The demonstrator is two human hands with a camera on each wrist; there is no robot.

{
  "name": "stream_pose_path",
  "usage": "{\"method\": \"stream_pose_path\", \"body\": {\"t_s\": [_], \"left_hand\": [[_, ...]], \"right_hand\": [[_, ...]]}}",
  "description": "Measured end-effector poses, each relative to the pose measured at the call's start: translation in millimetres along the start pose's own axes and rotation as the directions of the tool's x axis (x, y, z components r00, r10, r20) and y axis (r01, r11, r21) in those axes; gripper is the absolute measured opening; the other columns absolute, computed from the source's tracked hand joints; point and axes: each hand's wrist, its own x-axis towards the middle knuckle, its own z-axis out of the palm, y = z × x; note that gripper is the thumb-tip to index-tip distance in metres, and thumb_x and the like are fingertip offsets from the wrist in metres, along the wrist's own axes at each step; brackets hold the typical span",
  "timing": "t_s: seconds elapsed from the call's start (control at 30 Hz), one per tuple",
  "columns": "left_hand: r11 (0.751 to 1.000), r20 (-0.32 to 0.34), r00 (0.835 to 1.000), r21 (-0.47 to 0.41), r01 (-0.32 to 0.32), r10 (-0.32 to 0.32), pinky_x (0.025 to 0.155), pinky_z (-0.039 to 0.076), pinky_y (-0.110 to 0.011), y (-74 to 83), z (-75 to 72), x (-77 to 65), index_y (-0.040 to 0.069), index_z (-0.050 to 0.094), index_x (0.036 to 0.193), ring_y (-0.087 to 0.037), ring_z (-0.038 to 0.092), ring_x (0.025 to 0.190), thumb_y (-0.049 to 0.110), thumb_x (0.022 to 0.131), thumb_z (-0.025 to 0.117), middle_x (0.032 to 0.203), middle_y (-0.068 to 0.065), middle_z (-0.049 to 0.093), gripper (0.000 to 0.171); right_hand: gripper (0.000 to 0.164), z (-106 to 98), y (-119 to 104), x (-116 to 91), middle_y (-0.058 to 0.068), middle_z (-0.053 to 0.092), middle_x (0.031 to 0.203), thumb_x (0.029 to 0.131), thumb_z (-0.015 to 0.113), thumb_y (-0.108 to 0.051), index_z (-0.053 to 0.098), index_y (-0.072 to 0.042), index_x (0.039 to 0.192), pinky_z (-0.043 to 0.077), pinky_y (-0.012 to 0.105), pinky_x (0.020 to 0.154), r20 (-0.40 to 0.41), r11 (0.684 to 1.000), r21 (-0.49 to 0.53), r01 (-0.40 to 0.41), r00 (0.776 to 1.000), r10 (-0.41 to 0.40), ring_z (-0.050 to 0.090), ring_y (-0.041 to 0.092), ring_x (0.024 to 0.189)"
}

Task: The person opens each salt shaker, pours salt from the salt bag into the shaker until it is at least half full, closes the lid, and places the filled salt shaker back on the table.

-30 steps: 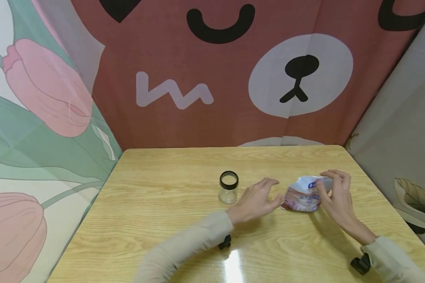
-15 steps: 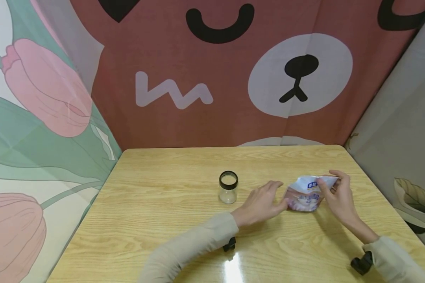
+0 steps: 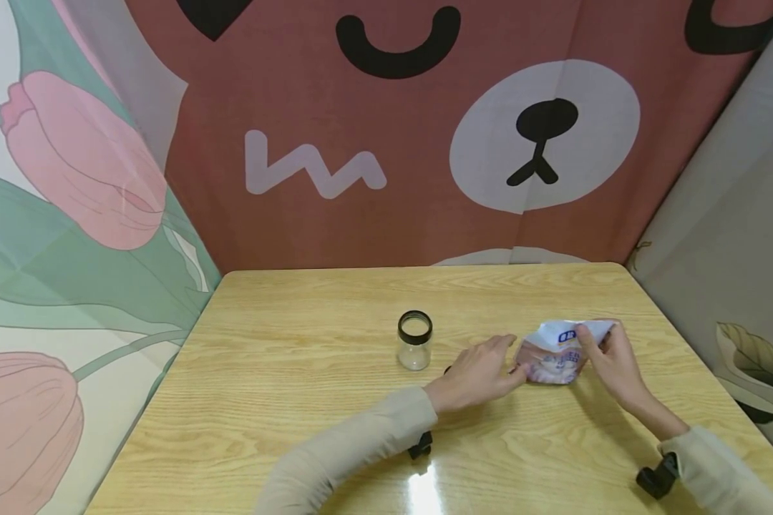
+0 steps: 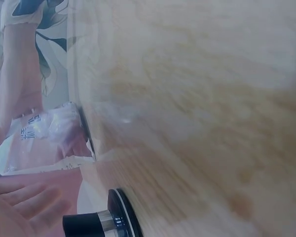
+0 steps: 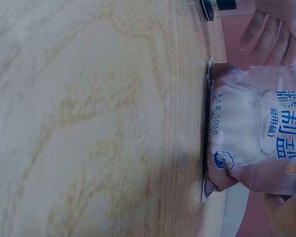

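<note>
A purple-and-white bag of salt (image 3: 550, 357) stands upright on the right part of the table, its printed front showing in the right wrist view. My right hand (image 3: 615, 368) pinches the bag's upper right corner, thumb in front and fingers behind. At the bag's left side is my left hand (image 3: 477, 375), its thumb tip overlapping the front and its fingers loosely extended, as the left wrist view shows (image 4: 27, 207). Behind the left hand lies a black lid with a knob (image 4: 121, 219), mostly hidden in the head view. A clear glass jar (image 3: 414, 354) with a black rim stands left of that hand.
The wooden table (image 3: 283, 343) runs back to a brown curtain (image 3: 361, 229) with a bear print. Patterned cloths hang along both sides. Black wrist cameras (image 3: 657, 478) sit under the sleeves, close over the tabletop.
My left hand has moved right, up to the bag's left side. The right hand's fingers have come down from above the bag's top to behind its corner. The jar stays put.
</note>
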Motion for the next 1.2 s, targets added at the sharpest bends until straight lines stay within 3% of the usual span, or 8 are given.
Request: {"method": "stream_pose_path", "body": {"t_s": [0.13, 0.23, 0.47, 0.8, 0.97, 1.1, 1.2], "left_hand": [[0.999, 0.006, 0.999, 0.006, -0.032, 0.032, 0.074, 0.052, -0.017, 0.8, 0.9, 0.1, 0.007, 0.052, 0.14, -0.004, 0.06, 0.093, 0.043, 0.1, 0.05, 0.127, -0.002, 0.064, 0.053], [0.999, 0.014, 0.999, -0.005, -0.045, 0.045, 0.062, 0.046, -0.013, 0.6, 1.4, -0.1, 0.008, 0.053, 0.139, 0.0, 0.052, 0.076, 0.041, 0.1, 0.05, 0.117, 0.0, 0.066, 0.051], [0.999, 0.03, 0.998, -0.02, -0.05, 0.05, 0.056, 0.04, -0.011, -0.5, 2.8, -0.3, 0.009, 0.052, 0.14, 0.001, 0.047, 0.068, 0.04, 0.101, 0.05, 0.111, 0.002, 0.066, 0.05], [0.999, 0.045, 0.998, 0.003, -0.054, 0.054, 0.051, 0.038, -0.012, -0.7, 4.3, 0.1, 0.011, 0.056, 0.134, 0.001, 0.046, 0.062, 0.041, 0.102, 0.049, 0.096, 0.006, 0.063, 0.045], [0.999, 0.062, 0.997, 0.003, -0.052, 0.051, 0.05, 0.038, -0.012, 0.4, 4.1, -1.4, 0.011, 0.056, 0.134, 0.002, 0.045, 0.061, 0.039, 0.102, 0.05, 0.096, 0.007, 0.062, 0.043], [0.999, 0.065, 0.997, -0.002, -0.05, 0.05, 0.05, 0.038, -0.012, -0.2, 6.5, -2.0, 0.01, 0.053, 0.139, 0.002, 0.045, 0.061, 0.038, 0.102, 0.051, 0.1, 0.006, 0.063, 0.046], [0.999, 0.059, 0.997, 0.0, -0.054, 0.054, 0.051, 0.038, -0.011, -1.2, 7.8, -2.5, 0.01, 0.054, 0.137, 0.002, 0.046, 0.062, 0.038, 0.102, 0.051, 0.102, 0.006, 0.063, 0.045]], "right_hand": [[0.011, -0.1, 1.8, -1.1, -0.008, 0.058, 0.088, 0.1, 0.049, 0.006, 0.044, 0.003, 0.109, 0.047, 0.018, 0.053, 0.023, 0.999, 0.053, 0.008, 1.0, -0.009, 0.055, 0.001, 0.069], [0.012, -0.1, 3.2, -2.0, -0.005, 0.058, 0.091, 0.101, 0.047, 0.006, 0.044, 0.0, 0.11, 0.048, 0.017, 0.055, 0.052, 0.992, 0.124, 0.003, 0.999, -0.009, 0.056, 0.001, 0.073], [0.012, 1.9, 2.4, -3.3, -0.005, 0.06, 0.087, 0.102, 0.046, 0.005, 0.046, -0.004, 0.109, 0.05, 0.022, 0.052, 0.091, 0.973, 0.227, -0.037, 0.996, 0.016, 0.057, 0.006, 0.068], [0.017, 7.0, 1.9, -4.4, -0.008, 0.057, 0.09, 0.102, 0.045, 0.005, 0.045, -0.009, 0.111, 0.047, 0.02, 0.052, 0.052, 0.984, 0.177, -0.01, 0.999, 0.001, 0.054, 0.005, 0.068], [0.005, 7.0, -0.2, -5.6, -0.01, 0.056, 0.089, 0.104, 0.043, 0.001, 0.043, 0.002, 0.108, 0.046, 0.018, 0.056, 0.03, 0.996, 0.088, -0.006, 1.0, 0.003, 0.052, 0.003, 0.07], [0.015, 6.7, -0.9, -6.0, -0.014, 0.056, 0.089, 0.106, 0.042, -0.004, 0.041, 0.011, 0.107, 0.042, 0.014, 0.062, -0.002, 1.0, 0.018, -0.001, 1.0, 0.001, 0.051, -0.001, 0.077], [0.013, 7.0, -0.5, -5.1, -0.013, 0.056, 0.087, 0.105, 0.042, -0.001, 0.041, 0.012, 0.107, 0.042, 0.016, 0.059, -0.011, 1.0, -0.008, -0.009, 1.0, 0.009, 0.05, 0.0, 0.074]]}}
